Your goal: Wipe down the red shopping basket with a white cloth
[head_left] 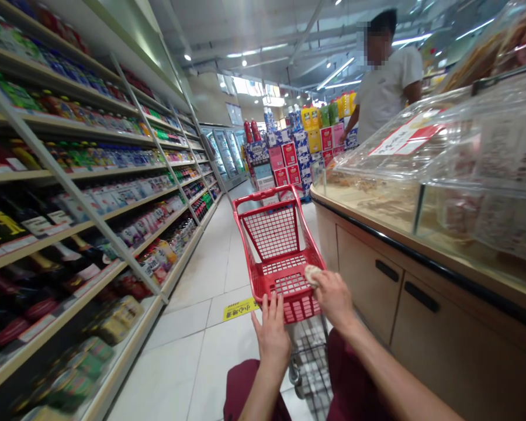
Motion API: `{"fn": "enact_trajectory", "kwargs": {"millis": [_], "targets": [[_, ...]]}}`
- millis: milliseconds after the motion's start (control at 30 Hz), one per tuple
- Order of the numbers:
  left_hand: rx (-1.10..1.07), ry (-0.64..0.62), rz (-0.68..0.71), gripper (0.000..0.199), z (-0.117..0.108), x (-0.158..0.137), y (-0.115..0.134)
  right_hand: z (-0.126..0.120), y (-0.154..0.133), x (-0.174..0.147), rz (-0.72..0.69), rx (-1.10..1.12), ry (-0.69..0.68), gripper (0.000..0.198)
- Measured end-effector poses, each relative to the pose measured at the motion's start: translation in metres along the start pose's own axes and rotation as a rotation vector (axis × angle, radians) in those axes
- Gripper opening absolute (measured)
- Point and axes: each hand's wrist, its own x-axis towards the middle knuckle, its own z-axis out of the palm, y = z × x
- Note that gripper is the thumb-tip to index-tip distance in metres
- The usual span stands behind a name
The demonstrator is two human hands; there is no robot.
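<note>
A red plastic shopping cart basket (284, 257) with grid walls is right in front of me, its handle at the far end. My left hand (272, 336) lies at the near edge of the basket, fingers stretched out and resting against it. At the basket's right rim, my right hand (336, 299) is closed around a pale crumpled cloth (314, 275). The cloth touches or nearly touches the rim; the exact contact is partly hidden by my fingers. A metal lower rack (309, 351) of the cart shows beneath, between my knees.
Shelves (114, 166) of bottles and cans run along the left. A wooden counter (368, 275) with clear lids lines the right, and a person in a white shirt (383, 88) stands behind it. Stacked boxes (284, 164) stand ahead. A yellow floor sticker (239, 309) lies on the white tiles.
</note>
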Motion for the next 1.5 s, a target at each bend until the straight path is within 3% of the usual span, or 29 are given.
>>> {"fn": "enact_trajectory", "kwargs": {"millis": [133, 333, 533, 767, 833, 967, 1033, 1200, 1367, 1500], "targets": [[-0.006, 0.016, 0.014, 0.078, -0.001, -0.002, 0.001, 0.005, -0.021, -0.007, -0.166, 0.069, -0.092, 0.026], [-0.029, 0.053, 0.029, 0.078, 0.004, -0.006, 0.002, -0.006, 0.005, -0.001, 0.056, -0.024, 0.041, 0.026], [-0.017, 0.049, 0.038, 0.075, 0.004, -0.006, 0.002, 0.01, -0.026, -0.021, -0.139, 0.031, -0.021, 0.031], [-0.001, 0.075, 0.06, 0.078, 0.008, -0.006, 0.003, 0.004, 0.025, -0.01, -0.019, 0.018, 0.1, 0.029], [-0.012, 0.08, 0.064, 0.077, 0.01, -0.006, 0.006, 0.008, 0.014, -0.013, -0.038, 0.037, 0.106, 0.029], [-0.02, 0.078, 0.066, 0.074, 0.008, -0.006, 0.006, 0.018, -0.023, -0.014, -0.185, 0.107, -0.035, 0.027], [-0.019, 0.08, 0.074, 0.074, 0.006, -0.006, 0.004, 0.017, -0.023, -0.007, -0.153, 0.116, -0.057, 0.027], [-0.041, 0.097, 0.075, 0.075, 0.008, -0.005, 0.0, 0.007, 0.009, 0.005, 0.082, 0.099, 0.113, 0.028], [-0.103, 0.091, 0.066, 0.075, 0.016, -0.006, -0.006, 0.007, 0.005, -0.004, -0.126, 0.189, 0.015, 0.031], [-0.122, 0.13, 0.034, 0.074, 0.024, -0.003, -0.008, 0.013, 0.014, -0.002, -0.083, 0.083, 0.162, 0.028]]}}
